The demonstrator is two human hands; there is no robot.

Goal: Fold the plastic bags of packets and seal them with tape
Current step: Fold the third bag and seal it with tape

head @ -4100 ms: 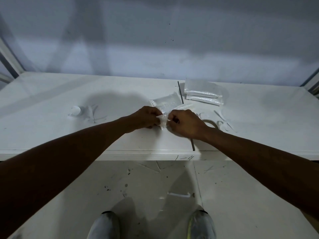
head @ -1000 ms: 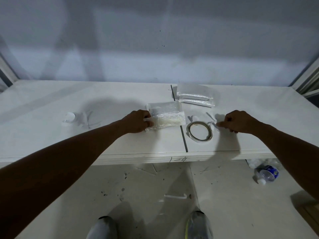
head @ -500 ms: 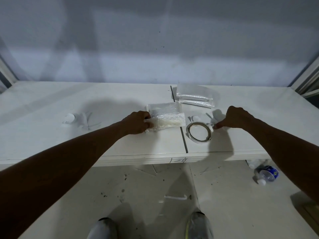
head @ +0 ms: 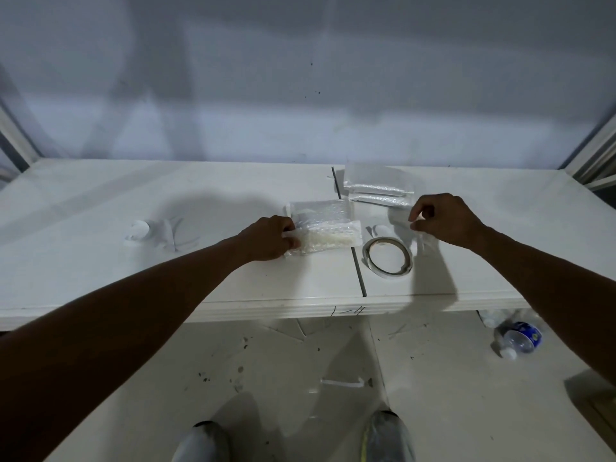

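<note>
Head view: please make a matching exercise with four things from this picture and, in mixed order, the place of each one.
Things:
1. folded bag of packets
2. tape roll
3. water bottle
4. unfolded bags

Places:
A. on the floor, under the table's right end
B. flat on the table, right of the seam
C. under the fingers of the left hand
D. at the back of the table, beyond the right hand

Pairs: 1-C, 2-B, 3-A, 4-D

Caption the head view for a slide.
Left hand pins the folded clear plastic bag of packets on the white table; right hand lifts beside the tape roll.
</note>
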